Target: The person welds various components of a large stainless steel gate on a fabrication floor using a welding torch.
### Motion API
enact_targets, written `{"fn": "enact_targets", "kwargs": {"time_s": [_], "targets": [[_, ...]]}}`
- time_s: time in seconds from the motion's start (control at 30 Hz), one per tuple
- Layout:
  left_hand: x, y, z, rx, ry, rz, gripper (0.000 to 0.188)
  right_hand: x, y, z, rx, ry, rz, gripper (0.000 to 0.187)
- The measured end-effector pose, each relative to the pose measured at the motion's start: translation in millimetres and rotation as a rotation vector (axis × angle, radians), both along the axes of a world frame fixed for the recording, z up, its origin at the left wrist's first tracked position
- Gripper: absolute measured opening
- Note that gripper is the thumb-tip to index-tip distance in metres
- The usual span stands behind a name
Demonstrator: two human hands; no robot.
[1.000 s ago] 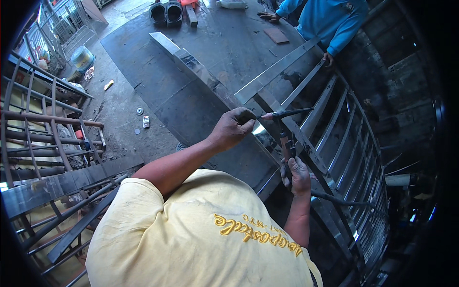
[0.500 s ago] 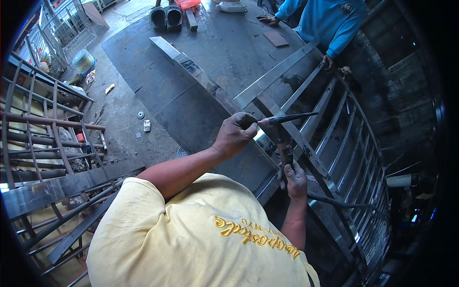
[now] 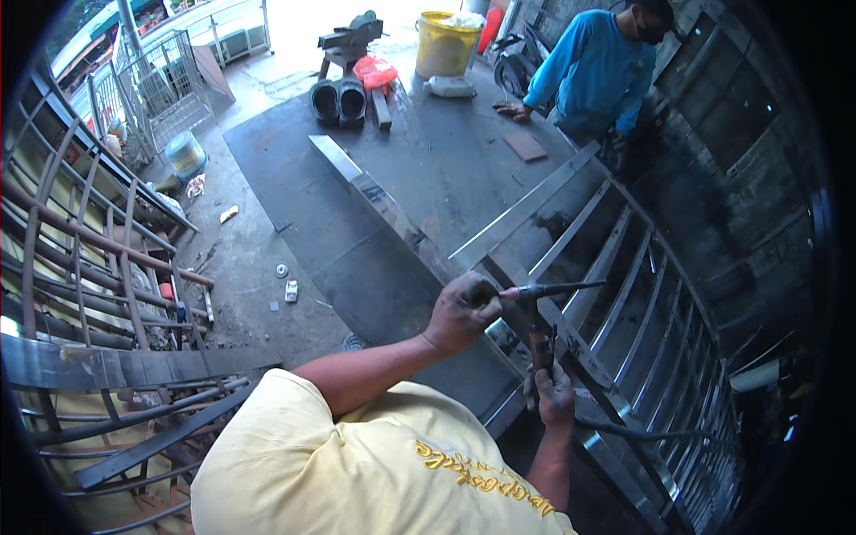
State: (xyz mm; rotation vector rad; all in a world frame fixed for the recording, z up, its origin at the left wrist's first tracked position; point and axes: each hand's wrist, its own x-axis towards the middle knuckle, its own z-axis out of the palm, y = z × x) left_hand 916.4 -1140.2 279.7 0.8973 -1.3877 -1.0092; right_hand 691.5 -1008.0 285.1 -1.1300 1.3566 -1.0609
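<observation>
A TIG welding torch [image 3: 540, 346] is held between my two hands, above the near corner of a shiny metal frame [image 3: 524, 205] with several slats. My right hand [image 3: 555, 397] is closed round its handle, which points down toward me. With bent fingers, my left hand [image 3: 462, 314] pinches the pinkish nozzle end at the torch head. A long black tapered back cap sticks out to the right from the head. From near my right hand a dark cable [image 3: 629, 430] runs right across the slats. The fingertips of my left hand are partly hidden.
The dark worktable [image 3: 285, 192] carries a long metal tube [image 3: 383, 198] and a brown plate [image 3: 524, 147]. A person in a blue sweater [image 3: 584, 67] stands at its far right. Beyond are a yellow bucket [image 3: 443, 52] and a bench tool [image 3: 350, 37]. Metal grilles [image 3: 116, 254] stand left.
The view has tilted up, showing the yellow bucket and more of the far side. The person in blue has drawn a hand back from the frame. Both my hands keep hold of the torch.
</observation>
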Motion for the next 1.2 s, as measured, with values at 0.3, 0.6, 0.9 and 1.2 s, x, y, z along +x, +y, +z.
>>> {"fn": "enact_targets", "kwargs": {"time_s": [0.3,0.6,0.9,1.2], "targets": [[-9.9,-0.7,18.5,-0.165,0.032,0.046,0.009,-0.7,2.6,-2.4,-0.112,-0.088,-0.033,0.035],[-2.8,-2.8,28.7,-0.001,-0.012,-0.054,0.020,-9.2,2.3,-8.7,-0.169,-0.045,-0.068,0.034],[36.8,-32.5,51.0,-0.012,-0.538,-0.751,0.030,7.8,8.8,12.2,-0.212,0.583,0.104,0.034],[38.3,-17.0,3.4,0.344,0.034,-0.450,0.024,12.6,2.6,9.9,-0.199,0.556,0.050,0.033]]}}
